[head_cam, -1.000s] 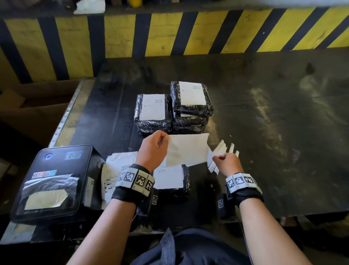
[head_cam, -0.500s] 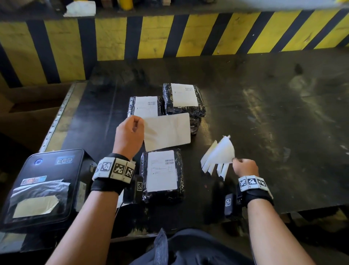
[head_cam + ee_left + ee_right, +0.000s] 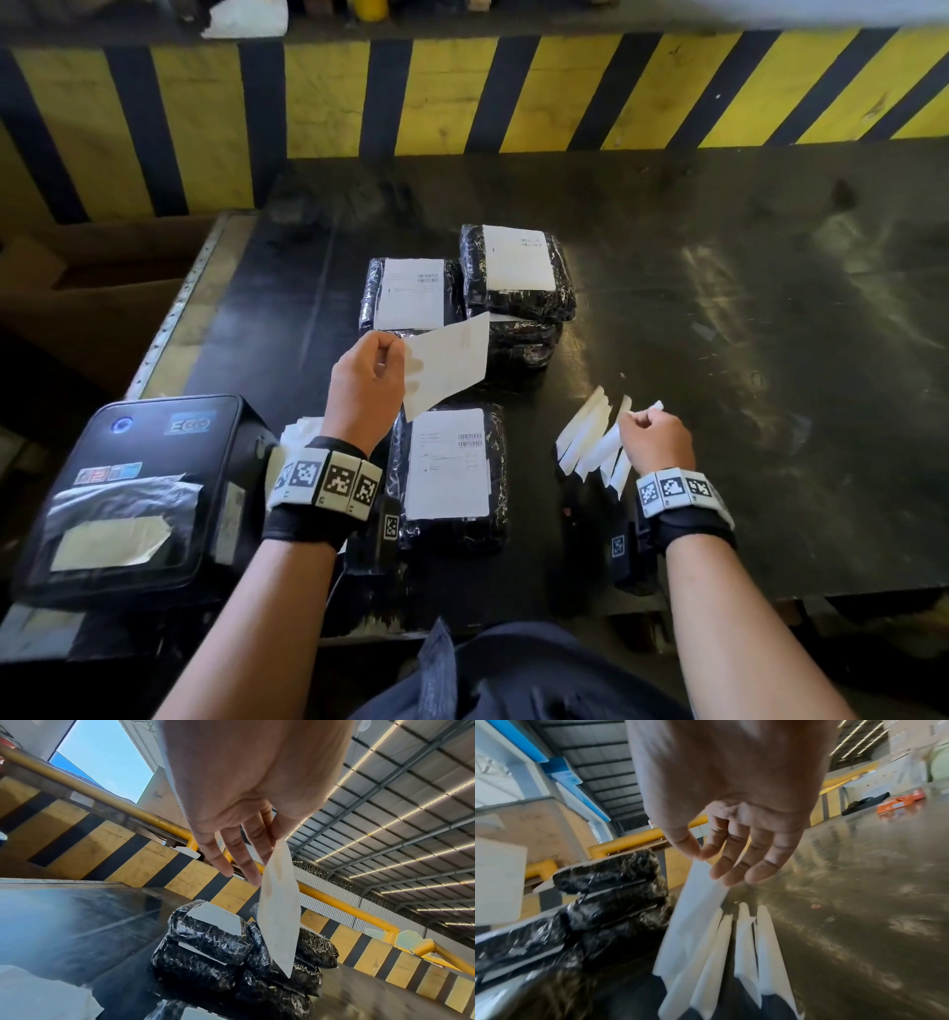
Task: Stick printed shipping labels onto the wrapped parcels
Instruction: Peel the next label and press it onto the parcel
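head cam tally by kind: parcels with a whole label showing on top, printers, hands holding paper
Parcels with a whole label on top: 3 (near parcel, back left parcel, back right parcel)
Printers: 1 (printer)
Hands holding paper: 2 (left hand pinches a sheet, right hand pinches strips)
Total: 6

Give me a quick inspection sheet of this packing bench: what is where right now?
Surface: dark scuffed bench top.
Job's things: labelled black wrapped parcels, stacked, beside it, one nearest; label printer at left.
Clutter: fan of white backing strips; loose papers beside the printer.
Hands: left hand pinches a white sheet above the parcels; right hand pinches the strips.
Cables: nothing seen.
Surroundings: yellow and black striped barrier; cardboard box at left.
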Demonstrator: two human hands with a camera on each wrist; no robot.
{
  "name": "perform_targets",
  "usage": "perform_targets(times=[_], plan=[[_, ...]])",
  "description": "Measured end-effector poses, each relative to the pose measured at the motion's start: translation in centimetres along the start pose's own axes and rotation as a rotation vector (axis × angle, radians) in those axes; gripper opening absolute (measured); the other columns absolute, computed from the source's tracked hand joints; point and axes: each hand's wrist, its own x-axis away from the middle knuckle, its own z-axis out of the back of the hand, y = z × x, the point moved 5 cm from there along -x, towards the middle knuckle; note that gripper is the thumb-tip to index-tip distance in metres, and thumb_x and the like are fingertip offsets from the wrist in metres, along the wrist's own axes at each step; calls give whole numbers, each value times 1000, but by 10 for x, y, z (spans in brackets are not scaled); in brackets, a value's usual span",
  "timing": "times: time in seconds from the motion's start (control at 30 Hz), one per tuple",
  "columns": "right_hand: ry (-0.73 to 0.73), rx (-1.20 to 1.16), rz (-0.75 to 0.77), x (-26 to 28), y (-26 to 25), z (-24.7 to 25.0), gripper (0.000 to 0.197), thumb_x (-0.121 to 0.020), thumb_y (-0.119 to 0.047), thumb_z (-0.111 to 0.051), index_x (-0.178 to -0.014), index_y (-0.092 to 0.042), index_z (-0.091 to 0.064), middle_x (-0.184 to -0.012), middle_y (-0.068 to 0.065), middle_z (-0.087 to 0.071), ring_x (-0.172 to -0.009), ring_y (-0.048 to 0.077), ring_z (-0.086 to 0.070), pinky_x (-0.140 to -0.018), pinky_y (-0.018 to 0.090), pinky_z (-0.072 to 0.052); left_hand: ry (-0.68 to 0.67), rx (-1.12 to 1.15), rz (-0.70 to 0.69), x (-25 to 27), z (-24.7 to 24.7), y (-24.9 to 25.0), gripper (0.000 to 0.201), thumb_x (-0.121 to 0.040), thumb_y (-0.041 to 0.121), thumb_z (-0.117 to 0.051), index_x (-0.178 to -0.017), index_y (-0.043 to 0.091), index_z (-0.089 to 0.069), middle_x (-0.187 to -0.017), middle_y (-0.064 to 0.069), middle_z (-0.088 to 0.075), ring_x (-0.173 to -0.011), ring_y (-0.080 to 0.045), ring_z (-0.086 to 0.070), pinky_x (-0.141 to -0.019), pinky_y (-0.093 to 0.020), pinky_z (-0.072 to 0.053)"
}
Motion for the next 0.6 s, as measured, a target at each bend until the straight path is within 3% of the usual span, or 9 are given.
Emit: perform_targets(times=[0.07,0.13,0.2,0.27,0.4,0.5,0.6], plan=[[-76,135,-1,3,-6,-12,31,-85,-38,-52,-101,-18,-69,-111,9,-66,-99,33,-60,-78,34,-47,2,12,1,3,2,-3,14,-96,18,-51,-87,14,-60,-82,2,-61,-74,-13,-53,-58,-6,-38],[-121,213,55,7,-18,-25,51,-83,-49,-50,-121,-17,-62,-125,12,-61,-115,34,-56,-92,38,-47,-13,35,12,6,2,-6,13,-95,16,-52,-86,14,-61,-80,2,-61,-72,-11,-53,-58,-4,-39],[-146,107,158,13,-42,-35,48,-86,-51,-52,-120,-18,-64,-121,8,-64,-114,27,-56,-97,38,-45,-44,77,25,9,0,-6,13,-95,17,-53,-86,14,-62,-77,4,-61,-68,-7,-53,-58,-3,-39],[-264,-89,259,26,-76,-44,36,-93,-42,-54,-115,-18,-67,-112,1,-68,-100,16,-60,-87,28,-44,-90,108,31,13,-3,-4,13,-96,18,-53,-88,16,-63,-78,9,-62,-68,-1,-55,-59,-3,-40],[-406,-365,249,36,-132,-56,27,-94,-47,-52,-88,-25,-66,-92,0,-71,-74,14,-65,-65,30,-49,-226,109,-71,27,-17,3,10,-95,21,-56,-94,21,-66,-81,15,-64,-70,5,-57,-65,-7,-43],[-413,-363,231,32,-153,-59,27,-94,-42,-54,-83,-20,-64,-84,2,-70,-66,13,-63,-58,26,-48,-278,102,-159,36,-23,3,14,-95,22,-57,-99,18,-69,-91,11,-69,-84,-4,-63,-77,-15,-49],[-396,-281,257,31,-162,-59,23,-92,-23,-54,-85,-5,-66,-89,12,-72,-63,13,-63,-59,26,-47,-302,96,-171,40,-28,-2,13,-95,24,-56,-95,23,-69,-89,18,-66,-83,3,-60,-80,-18,-48]])
